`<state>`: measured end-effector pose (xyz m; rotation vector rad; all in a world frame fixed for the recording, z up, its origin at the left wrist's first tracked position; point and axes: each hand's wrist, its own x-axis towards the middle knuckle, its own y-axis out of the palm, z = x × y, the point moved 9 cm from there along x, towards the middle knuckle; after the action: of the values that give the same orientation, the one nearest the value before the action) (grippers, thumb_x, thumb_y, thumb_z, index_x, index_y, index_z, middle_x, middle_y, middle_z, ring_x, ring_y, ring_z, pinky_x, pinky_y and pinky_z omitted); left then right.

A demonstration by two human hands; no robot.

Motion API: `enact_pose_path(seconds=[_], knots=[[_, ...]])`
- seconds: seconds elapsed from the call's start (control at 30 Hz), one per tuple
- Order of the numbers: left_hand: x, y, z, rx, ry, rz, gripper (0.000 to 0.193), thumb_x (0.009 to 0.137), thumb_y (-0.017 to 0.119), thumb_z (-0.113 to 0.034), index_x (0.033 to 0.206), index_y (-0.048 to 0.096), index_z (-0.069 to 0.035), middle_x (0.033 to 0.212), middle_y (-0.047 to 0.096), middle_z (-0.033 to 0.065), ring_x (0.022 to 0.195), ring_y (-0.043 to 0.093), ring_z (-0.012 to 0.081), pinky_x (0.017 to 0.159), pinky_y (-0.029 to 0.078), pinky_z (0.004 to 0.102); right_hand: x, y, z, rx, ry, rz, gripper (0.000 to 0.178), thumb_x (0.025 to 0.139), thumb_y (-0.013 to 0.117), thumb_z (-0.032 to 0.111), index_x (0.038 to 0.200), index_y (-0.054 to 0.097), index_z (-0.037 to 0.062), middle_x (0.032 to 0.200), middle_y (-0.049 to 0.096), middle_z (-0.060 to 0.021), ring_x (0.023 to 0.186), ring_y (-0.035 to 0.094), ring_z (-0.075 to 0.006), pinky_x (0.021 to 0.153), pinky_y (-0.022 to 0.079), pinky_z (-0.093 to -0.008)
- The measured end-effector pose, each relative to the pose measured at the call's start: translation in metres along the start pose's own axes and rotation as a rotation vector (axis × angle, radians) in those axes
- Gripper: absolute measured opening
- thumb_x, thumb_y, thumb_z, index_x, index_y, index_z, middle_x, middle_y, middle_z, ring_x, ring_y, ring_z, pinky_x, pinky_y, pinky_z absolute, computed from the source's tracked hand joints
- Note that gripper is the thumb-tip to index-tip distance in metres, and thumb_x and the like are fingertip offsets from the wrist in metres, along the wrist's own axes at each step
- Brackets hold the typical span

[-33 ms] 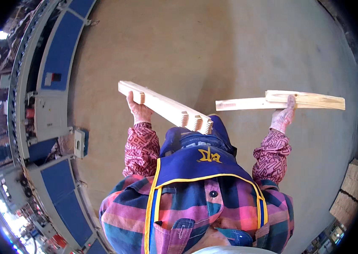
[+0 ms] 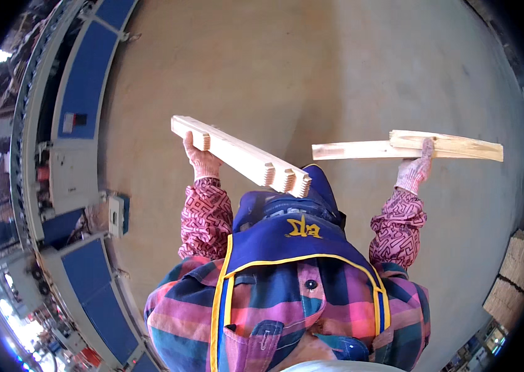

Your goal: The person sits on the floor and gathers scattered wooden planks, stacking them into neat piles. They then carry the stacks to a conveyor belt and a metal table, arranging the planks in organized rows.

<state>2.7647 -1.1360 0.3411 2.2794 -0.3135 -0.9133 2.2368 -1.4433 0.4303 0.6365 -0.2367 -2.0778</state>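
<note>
Brownish floor, yellow-lettered apron, wooden pieces

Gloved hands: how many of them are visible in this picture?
2: the left hand, gripping toothed wooden pieces, and the right hand, gripping wooden boards. No others are visible.

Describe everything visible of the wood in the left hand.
The wood is pale and long, seemingly several strips bundled together. Toothed ends show in steps at its right end, another near its left. It slants from upper left to lower right, ending by the blue apron; contact there is unclear. The left hand holds it near its left end.
</note>
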Motion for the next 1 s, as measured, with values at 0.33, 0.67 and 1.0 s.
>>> enact_pose_path(seconds=[0.33, 0.67, 1.0], knots=[[-0.029, 0.067, 0.005, 0.104, -0.054, 0.279, 0.073, 0.076, 0.069, -0.049, 0.132, 0.045, -0.009, 0.114, 0.059, 0.0150, 0.106, 0.058, 0.0331, 0.093, 0.048, 0.0538, -0.001, -0.043, -0.011, 0.361, 0.272, 0.169, 0.061, 0.081, 0.065, 0.053, 0.122, 0.051, 0.0092, 0.119, 0.058, -0.0116, 0.107, 0.059, -0.0293, 0.091, 0.051, -0.0474], [-0.026, 0.036, 0.032, 0.127, -0.158, 0.030, 0.054, 0.078, 0.068, -0.043, 0.120, 0.052, -0.012, 0.105, 0.063, 0.0078, 0.095, 0.064, 0.0259, 0.084, 0.055, 0.0452, -0.017, -0.089, -0.025, 0.546, 0.546, -0.177, 0.042, 0.080, 0.054, 0.052, 0.098, 0.067, 0.0154, 0.089, 0.067, -0.0030, 0.075, 0.065, -0.0242, 0.057, 0.052, -0.0382], [-0.065, 0.069, 0.044, 0.107, -0.125, 0.108, 0.051, 0.077, 0.071, -0.042, 0.114, 0.053, -0.010, 0.100, 0.064, 0.0063, 0.089, 0.065, 0.0231, 0.073, 0.057, 0.0394, -0.014, -0.075, -0.032, 0.428, 0.771, 0.063, 0.052, 0.087, 0.046, 0.051, 0.113, 0.057, 0.0074, 0.113, 0.060, -0.0177, 0.099, 0.061, -0.0390, 0.083, 0.052, -0.0553]])
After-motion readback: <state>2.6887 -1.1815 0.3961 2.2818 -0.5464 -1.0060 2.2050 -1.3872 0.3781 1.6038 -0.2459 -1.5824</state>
